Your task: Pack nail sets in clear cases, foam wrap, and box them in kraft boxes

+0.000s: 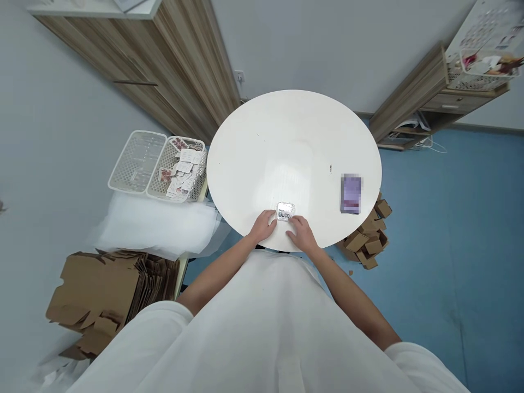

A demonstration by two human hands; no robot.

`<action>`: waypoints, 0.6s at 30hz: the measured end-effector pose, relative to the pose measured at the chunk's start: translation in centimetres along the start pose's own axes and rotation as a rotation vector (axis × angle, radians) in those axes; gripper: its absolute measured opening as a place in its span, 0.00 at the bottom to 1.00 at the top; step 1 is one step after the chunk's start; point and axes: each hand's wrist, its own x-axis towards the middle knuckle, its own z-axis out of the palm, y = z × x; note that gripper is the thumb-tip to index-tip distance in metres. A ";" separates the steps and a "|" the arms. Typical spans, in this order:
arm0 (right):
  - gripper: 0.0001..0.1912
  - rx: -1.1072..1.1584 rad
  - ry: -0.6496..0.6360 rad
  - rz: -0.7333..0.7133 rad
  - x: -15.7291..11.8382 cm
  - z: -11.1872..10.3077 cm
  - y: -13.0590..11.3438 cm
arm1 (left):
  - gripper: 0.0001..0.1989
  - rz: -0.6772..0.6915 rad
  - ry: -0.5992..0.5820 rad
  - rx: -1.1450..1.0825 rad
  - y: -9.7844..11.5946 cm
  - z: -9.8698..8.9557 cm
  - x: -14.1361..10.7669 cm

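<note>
A small clear plastic case (pixel 285 207) lies near the front edge of the white round table (pixel 295 125). Several small dark round shapes show along its lower part, too small to make out. My left hand (pixel 262 226) holds the case at its left side, fingertips against the edge and thumb below them. From the right, my right hand (pixel 303 233) has its fingertips on the lower right corner, its thumb apart from the case. Farther right on the table is a purple item (pixel 351 194), blurred out.
Left of the table, an open white basket (pixel 196 180) holds paper packets, with white sheets (pixel 164 224) and stacked flat cardboard (pixel 98 289) nearer me. Small cardboard boxes (pixel 370 234) are piled at the lower right. Wooden cabinets (pixel 180 60) stand behind left, with another cabinet (pixel 417 93) at right.
</note>
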 end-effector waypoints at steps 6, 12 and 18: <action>0.12 -0.289 -0.180 -0.111 -0.8 0.6 -1.0 | 0.19 0.161 -0.096 0.203 -2.0 -1.7 -1.0; 0.11 -0.327 -0.155 -0.038 0.3 0.5 -1.5 | 0.28 0.247 -0.195 0.334 -2.1 -2.6 -1.5; 0.12 -0.186 -0.092 -0.004 -0.5 -0.6 -2.0 | 0.11 0.198 -0.169 0.392 -2.2 -2.7 -1.1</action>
